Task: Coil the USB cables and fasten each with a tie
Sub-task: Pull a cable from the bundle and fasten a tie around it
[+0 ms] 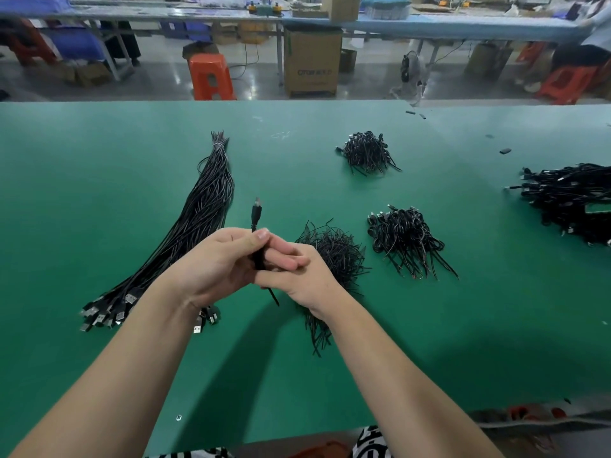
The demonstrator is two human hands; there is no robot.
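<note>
Bench point(99, 200): green top, wide, running right across the view, both forearms reaching out over it.
Straight cable bundle point(201, 213): far left, a long sheaf of black USB cables lying on the bench, tied near its far tip, its metal plugs fanned out at the near end beside the left wrist.
Left hand point(218, 262): up off the bench at centre, fingers point(261, 234) curled round a single black cable, thumb tip pressed on top of it.
Held cable point(256, 213): there it is, standing upright out of the left hand's grip, plug end pointing away, a short black tail poking out below the two hands.
Right hand point(304, 276): hard against the left, fingers bent and folded over the same cable from the right side; exactly where they pinch is hidden by the knuckles.
Tie pile point(334, 256): just behind and under the right hand, a loose tangle of thin black ties on the bench, some strands trailing toward the near edge.
Coiled heap, near point(406, 239): right of the ties, small coiled cables bunched together.
Coiled heap, far point(367, 153): farther back, another small bunch.
Big heap point(572, 200): far right edge, a larger mound of black cables, partly cut off.
Orange stool point(211, 76): beyond the bench, on the floor.
</note>
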